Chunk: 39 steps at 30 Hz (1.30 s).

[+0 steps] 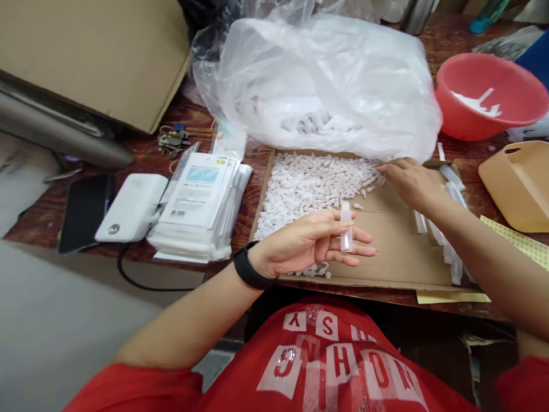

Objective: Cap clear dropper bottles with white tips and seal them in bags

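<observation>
At top centre, a plastic bag (334,68) is bulging against a cardboard tray (394,252) and could slump in. Mid-frame, the left hand (304,237) is pinching a tube (346,241); loosening could drop it. Right of centre, the right hand (409,183), grip unclear, is reaching to white bits (300,183).

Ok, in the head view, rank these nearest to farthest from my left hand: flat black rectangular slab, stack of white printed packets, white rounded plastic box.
1. Stack of white printed packets, left of your left hand.
2. White rounded plastic box, left of the packets.
3. Flat black rectangular slab, farthest left.
</observation>
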Available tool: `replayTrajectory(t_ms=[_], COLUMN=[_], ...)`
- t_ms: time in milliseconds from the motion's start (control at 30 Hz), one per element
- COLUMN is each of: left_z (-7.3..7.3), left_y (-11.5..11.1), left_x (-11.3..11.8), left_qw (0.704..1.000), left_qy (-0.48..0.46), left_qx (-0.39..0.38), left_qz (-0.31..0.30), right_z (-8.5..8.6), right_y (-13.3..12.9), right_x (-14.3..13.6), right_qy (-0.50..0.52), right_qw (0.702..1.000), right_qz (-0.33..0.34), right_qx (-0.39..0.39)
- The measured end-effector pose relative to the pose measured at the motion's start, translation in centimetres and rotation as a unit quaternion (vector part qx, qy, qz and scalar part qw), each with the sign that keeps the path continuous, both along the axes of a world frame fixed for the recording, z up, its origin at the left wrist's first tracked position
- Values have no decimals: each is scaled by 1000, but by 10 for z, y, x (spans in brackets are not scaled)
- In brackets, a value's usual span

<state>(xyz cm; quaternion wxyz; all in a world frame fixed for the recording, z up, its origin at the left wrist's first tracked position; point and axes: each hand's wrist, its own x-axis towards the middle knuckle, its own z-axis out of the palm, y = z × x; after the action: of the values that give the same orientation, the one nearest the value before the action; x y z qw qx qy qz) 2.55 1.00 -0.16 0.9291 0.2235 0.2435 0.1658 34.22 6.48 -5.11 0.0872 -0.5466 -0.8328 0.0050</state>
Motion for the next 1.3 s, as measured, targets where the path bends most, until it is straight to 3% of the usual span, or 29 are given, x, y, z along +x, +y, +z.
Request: replayTrajectory(t_ms=[133,300,500,600,767,900,1033,1133,1233,1300], left_z=[-7,-12,-15,-12,-5,-6,-6,-2,4,7], left_y=[-8,-15,-22,-25,-30,-35,-37,-37,-38,-40], left_x=[-6,-12,-19,-20,-17,-19,-22,-24,-26,-26], left_qw=[997,999,991,978,965,959,958,951,899,860], left_qy=[-55,-19,78,107,117,149,150,152,209,233], left_qx=[-55,-31,107,181,232,238,244,264,376,443], left_qz=[14,32,21,0,-32,-44,-37,-49,-80,-96], right_z=[1,9,26,30,9,-3,17,40,57,64], right_y=[3,-4,-17,-27,-42,-46,-61,-86,-114,-127], right_x=[-6,-5,-10,-30,-66,-71,-67,-72,-81,-84], right_qy=[-41,-64,36,104,152,149,216,350,434,448], right_qw=[998,996,985,983,980,984,971,924,883,877], right_qz=[-35,-49,-39,-36,52,39,9,-14,8,42], right_qx=[14,-29,-165,-145,-115,-89,-101,-153,-179,-170])
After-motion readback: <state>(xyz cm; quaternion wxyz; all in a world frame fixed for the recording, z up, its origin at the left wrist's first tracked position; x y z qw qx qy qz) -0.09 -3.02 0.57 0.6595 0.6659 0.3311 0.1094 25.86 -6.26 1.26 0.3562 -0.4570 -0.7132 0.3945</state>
